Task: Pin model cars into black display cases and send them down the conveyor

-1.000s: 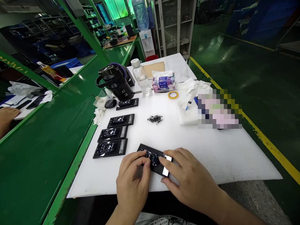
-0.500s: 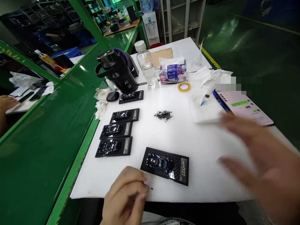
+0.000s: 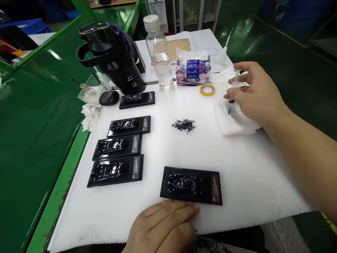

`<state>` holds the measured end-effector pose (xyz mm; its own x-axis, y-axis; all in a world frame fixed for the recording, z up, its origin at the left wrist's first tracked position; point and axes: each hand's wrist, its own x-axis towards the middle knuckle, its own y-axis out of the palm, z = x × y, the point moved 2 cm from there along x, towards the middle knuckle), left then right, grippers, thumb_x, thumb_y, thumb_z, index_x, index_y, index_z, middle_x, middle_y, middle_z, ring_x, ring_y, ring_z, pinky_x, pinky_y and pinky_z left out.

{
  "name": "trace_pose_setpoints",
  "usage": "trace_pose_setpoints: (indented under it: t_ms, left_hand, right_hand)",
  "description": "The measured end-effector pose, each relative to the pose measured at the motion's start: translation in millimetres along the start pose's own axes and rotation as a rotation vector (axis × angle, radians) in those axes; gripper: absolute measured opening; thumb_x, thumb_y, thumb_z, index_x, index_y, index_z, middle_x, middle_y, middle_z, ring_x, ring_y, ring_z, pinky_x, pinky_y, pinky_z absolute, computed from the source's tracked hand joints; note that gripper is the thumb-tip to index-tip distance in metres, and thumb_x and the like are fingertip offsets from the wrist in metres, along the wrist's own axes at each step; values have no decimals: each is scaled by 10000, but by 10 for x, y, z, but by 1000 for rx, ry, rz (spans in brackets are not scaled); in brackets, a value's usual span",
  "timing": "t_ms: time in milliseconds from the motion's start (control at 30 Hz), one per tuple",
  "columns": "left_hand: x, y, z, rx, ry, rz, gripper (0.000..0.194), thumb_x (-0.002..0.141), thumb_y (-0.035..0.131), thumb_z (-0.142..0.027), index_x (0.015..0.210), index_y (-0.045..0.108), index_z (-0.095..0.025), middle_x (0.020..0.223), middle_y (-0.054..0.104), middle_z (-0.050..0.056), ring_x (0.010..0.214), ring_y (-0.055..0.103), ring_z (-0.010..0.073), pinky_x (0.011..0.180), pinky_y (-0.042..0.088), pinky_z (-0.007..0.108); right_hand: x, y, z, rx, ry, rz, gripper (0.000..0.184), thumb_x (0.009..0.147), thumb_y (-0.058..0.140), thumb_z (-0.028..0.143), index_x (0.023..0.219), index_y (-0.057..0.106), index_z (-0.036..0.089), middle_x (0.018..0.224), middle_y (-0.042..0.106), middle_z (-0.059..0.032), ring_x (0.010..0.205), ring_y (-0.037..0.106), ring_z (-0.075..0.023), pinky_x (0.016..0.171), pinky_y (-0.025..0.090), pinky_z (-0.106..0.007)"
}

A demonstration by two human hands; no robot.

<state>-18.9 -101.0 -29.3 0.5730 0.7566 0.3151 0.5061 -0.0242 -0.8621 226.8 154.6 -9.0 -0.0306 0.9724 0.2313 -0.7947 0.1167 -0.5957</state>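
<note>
At two o'clock our right hand (image 3: 259, 94) is gripping a probably light syringe (image 3: 231, 101) mid-barrel; our left hand (image 3: 163, 225) is hiding its grip.

A small-parts assembly workshop is indicated by the green floor (image 3: 260, 45) marked with a yellow line (image 3: 326, 222), the green metal framing (image 3: 56, 200) and the white-covered surface (image 3: 247, 172), where model cars (image 3: 185, 185) on black bases (image 3: 207, 176) are set out near a syringe (image 3: 235, 82), a heap of thin black pieces (image 3: 183, 125) and yellow tape (image 3: 202, 92).
</note>
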Motion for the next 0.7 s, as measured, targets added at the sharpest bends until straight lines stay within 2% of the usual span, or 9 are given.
trace_pose_setpoints:
  t_ms: [100,133,167,233,300,367,433,533,700]
  left_hand:
    - [66,69,24,5,10,-24,169,881,512,-92,939,624,-204,1244,677,-13,1142,646,152,1018,536,286]
    - [92,85,28,-3,15,-18,175,873,509,-83,938,619,-202,1251,673,-10,1151,641,156,1013,540,293]
    - [114,98,32,-13,13,-7,173,870,510,-84,943,613,-202,1256,671,-7,1153,640,160,1000,549,300]
    - [142,109,37,-34,-2,8,164,872,512,-94,954,604,-203,1253,673,2,1142,645,166,966,568,309]
    - [150,106,41,-54,-30,4,146,878,515,-100,941,596,-205,1225,689,10,1129,651,166,944,575,305]
    - [150,99,45,-79,-59,-6,129,882,522,-103,913,591,-207,1170,713,8,1112,656,159,942,569,289]
    - [152,93,46,-110,-67,-21,118,887,526,-109,892,591,-207,1119,729,-1,1094,661,147,943,560,271]
    - [164,87,49,-135,-75,-32,109,890,533,-115,884,595,-205,1101,731,-12,1084,662,138,941,554,260]
    - [168,72,53,-150,-95,-55,91,896,558,-127,893,603,-207,1122,723,-33,1095,647,116,987,518,234]
  right_hand:
    - [-345,-141,293,294,-89,-209,330,914,564,-20,1215,581,114,1036,655,-53,814,662,-144,762,523,-295]
    - [-529,-187,418,402,-164,-295,297,963,510,21,1213,594,159,1115,633,-54,906,656,-168,802,527,-324]
    - [-720,-197,526,492,-157,-284,310,1026,413,93,1253,577,225,1208,595,-38,1018,628,-190,843,526,-355]
    - [-1073,-143,680,608,-31,-178,379,1061,310,162,1342,489,341,1169,578,-14,1065,596,-181,860,523,-362]
    - [-1310,-22,736,723,139,-31,382,1085,192,362,1288,513,331,897,563,-31,800,607,-175,698,531,-332]
    - [-1402,107,730,929,257,102,571,1041,131,589,1013,605,272,646,415,0,520,453,-162,501,441,-299]
    - [-1392,195,720,1179,271,199,666,977,203,741,671,500,230,530,275,36,423,279,-135,439,333,-287]
    - [-1346,252,739,1375,226,295,686,949,417,727,525,312,198,463,243,49,420,233,-112,476,291,-284]
    - [-1374,315,804,1341,266,365,634,918,588,614,502,360,192,472,289,41,461,290,-125,522,294,-295]
